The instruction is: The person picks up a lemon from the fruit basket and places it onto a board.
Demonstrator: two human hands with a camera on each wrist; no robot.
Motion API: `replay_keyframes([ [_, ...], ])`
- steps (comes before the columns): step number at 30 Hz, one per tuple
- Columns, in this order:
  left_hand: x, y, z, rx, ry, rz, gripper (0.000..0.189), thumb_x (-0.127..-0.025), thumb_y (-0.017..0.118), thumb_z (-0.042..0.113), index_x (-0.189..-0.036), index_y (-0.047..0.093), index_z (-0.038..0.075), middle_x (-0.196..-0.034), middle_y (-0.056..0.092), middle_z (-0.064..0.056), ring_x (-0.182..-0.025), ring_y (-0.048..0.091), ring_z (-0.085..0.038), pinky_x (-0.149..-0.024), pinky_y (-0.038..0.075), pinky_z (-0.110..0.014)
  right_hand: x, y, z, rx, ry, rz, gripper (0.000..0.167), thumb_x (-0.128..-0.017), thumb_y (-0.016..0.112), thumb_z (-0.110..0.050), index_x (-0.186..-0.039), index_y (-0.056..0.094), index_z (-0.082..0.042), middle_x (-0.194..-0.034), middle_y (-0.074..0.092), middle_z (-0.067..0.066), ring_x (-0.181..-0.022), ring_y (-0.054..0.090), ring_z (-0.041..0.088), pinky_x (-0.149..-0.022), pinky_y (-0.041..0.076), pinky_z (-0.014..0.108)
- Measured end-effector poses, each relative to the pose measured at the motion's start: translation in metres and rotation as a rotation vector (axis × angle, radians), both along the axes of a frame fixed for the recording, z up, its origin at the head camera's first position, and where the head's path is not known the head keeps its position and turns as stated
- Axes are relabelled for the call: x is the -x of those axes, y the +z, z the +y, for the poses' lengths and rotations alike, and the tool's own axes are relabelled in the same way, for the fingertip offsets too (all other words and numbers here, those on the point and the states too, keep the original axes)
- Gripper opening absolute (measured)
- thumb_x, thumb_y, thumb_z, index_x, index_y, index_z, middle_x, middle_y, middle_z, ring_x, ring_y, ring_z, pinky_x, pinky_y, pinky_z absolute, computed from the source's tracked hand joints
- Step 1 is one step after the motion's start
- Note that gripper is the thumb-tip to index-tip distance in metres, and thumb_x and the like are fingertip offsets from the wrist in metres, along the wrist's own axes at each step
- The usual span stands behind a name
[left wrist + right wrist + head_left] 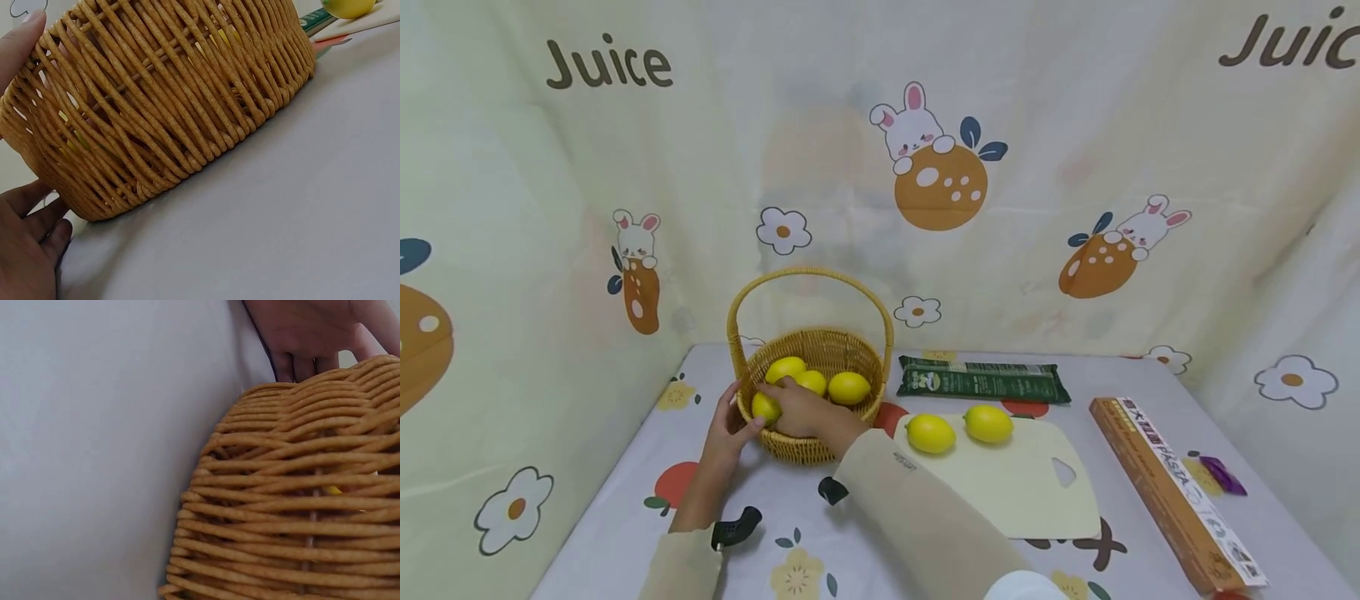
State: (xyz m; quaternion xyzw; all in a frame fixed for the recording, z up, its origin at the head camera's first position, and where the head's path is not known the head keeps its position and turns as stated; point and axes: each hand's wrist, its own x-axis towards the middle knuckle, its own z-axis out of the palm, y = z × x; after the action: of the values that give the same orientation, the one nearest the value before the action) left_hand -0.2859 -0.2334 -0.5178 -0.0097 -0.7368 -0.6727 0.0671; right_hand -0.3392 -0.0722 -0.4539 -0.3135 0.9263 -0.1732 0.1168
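A wicker basket [805,450] with a tall arched handle stands at the back left of the table, several lemons [849,388] inside. My left hand [722,437] grips the basket's left side. In the left wrist view its thumb [22,44] lies at the rim and its fingers [47,222] touch the lower wall. The right wrist view also shows the left hand [306,331] past the weave. Reaching over the front rim, my right hand [801,410] is inside the basket, its fingers round the front-left lemon [765,408]. The rim and the hand itself hide part of its grip.
Right of the basket, two lemons [931,433] lie on a cream cutting board [1037,492]. Behind the board is a green packet [985,381]. A long pasta box [1176,492] lies at the right, near a small purple wrapper [1222,475]. Printed curtains surround the table.
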Motion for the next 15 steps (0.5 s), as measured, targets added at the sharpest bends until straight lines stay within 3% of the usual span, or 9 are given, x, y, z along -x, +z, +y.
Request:
replay_keyframes([
  [6,0.000,-0.001,-0.001,-0.021,-0.007,0.011,0.080,-0.094,0.066,0.024,-0.156,0.016,0.026,-0.157,0.024,-0.016,-0.142,0.025,-0.030,-0.115,0.020,-0.047,0.000,0.003,0.005,-0.039,0.073,-0.008,0.053,-0.099,0.044,-0.052,-0.150,0.039,-0.034,-0.149,0.040,0.000,-0.135,0.037,0.019,-0.108,0.033,0.048],
  [11,0.003,-0.003,-0.003,-0.016,-0.011,-0.011,0.082,-0.094,0.066,0.025,-0.156,0.013,0.027,-0.158,0.021,-0.016,-0.143,0.023,-0.030,-0.115,0.020,-0.046,-0.001,0.010,0.009,-0.061,0.143,-0.014,0.046,-0.101,0.048,-0.042,-0.146,0.046,-0.034,-0.141,0.051,-0.007,-0.131,0.042,0.016,-0.110,0.032,0.039],
  [15,0.005,-0.004,-0.002,-0.013,-0.011,-0.025,0.083,-0.094,0.067,0.027,-0.157,0.012,0.027,-0.158,0.019,-0.017,-0.143,0.023,-0.031,-0.115,0.021,-0.047,-0.002,0.015,0.014,-0.056,0.142,-0.070,0.042,-0.101,0.052,-0.035,-0.143,0.050,-0.033,-0.133,0.057,-0.009,-0.118,0.051,0.010,-0.106,0.037,0.034],
])
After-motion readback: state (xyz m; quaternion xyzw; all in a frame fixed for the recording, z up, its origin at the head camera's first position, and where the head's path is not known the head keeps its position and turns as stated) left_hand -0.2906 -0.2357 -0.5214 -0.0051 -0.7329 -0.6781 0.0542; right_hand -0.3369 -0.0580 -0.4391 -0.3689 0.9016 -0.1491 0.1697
